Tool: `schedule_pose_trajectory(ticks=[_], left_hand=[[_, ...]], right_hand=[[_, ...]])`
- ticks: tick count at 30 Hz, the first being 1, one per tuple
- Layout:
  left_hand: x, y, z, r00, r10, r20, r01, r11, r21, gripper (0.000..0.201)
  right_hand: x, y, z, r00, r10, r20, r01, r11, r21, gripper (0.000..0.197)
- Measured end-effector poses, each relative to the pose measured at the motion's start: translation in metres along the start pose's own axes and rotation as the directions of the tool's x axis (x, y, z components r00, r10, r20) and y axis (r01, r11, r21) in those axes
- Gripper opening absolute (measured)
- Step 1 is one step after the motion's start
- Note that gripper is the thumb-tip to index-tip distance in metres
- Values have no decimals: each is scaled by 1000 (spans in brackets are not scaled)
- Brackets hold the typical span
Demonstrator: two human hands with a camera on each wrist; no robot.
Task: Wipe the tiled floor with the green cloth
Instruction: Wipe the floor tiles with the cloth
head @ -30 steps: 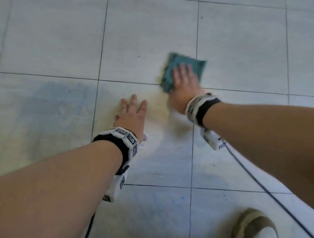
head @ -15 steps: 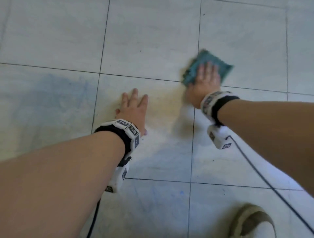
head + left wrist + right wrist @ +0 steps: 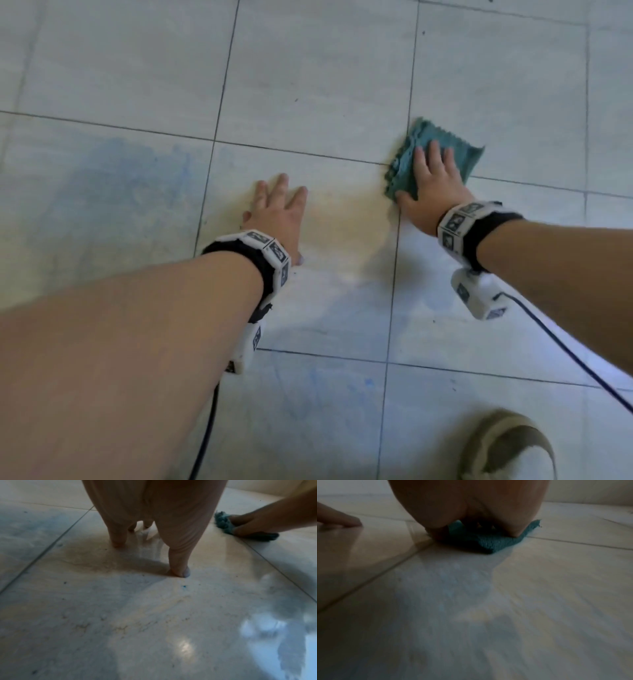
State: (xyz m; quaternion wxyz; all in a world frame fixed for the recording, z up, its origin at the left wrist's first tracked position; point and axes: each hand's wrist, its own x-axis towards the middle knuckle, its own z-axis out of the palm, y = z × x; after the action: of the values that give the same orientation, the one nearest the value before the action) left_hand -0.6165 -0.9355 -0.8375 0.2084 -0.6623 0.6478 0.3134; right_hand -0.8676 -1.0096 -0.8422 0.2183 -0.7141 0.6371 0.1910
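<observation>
My right hand (image 3: 433,186) carries the green cloth (image 3: 407,161) rightward from the middle tile, across the grout line (image 3: 400,219), onto the next tile's corner.

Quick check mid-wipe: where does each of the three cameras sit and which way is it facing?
Head: on the head, looking down at the tiled floor; both forearms, left hand, right hand on the green cloth, a shoe.
Left wrist: low, along the left hand pressed on the floor.
Right wrist: low, along the right hand on the cloth; dark, blurred.
Shared: all three show the cloth.
</observation>
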Motion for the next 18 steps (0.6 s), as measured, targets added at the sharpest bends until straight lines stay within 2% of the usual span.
schedule_pose_trajectory(ticks=[2,4,8,10,12,14,16,17,18], left_hand=[[0,1,1,1000,2,8,-2,1000,-4,115],[1,-1,2,1000,8,-3,-8,1000,-17,116],[1,-3,6,999,6,-34,-7,999,-36,114],[-1,-1,5,1000,5,-16,-6,1000,-11,114],[-4,0,2,1000,12,-2,-12,1000,15,113],[-9,0,1,1000,16,-5,-16,999,27,111],[-14,-1,4,999,39,-26,-38,998,54,111],[-16,-1,8,997,65,-37,-62,995,78,111],[-18,-1,13,994,95,-49,-89,990,107,112]], right_hand=[[3,-22,1,998,-57,4,57,998,-37,85],[-12,-45,16,980,-197,7,196,972,-129,87],[-98,-75,85,857,-505,104,516,840,-167,92],[-143,-72,117,840,-509,189,539,826,-168,94],[-172,-61,129,862,-465,200,497,854,-155,95],[-182,-30,128,917,-373,140,393,907,-154,93],[-185,17,117,987,-94,129,111,986,-126,88],[-187,39,114,989,80,125,-71,995,-70,87],[-189,55,111,965,234,123,-235,972,-2,87]])
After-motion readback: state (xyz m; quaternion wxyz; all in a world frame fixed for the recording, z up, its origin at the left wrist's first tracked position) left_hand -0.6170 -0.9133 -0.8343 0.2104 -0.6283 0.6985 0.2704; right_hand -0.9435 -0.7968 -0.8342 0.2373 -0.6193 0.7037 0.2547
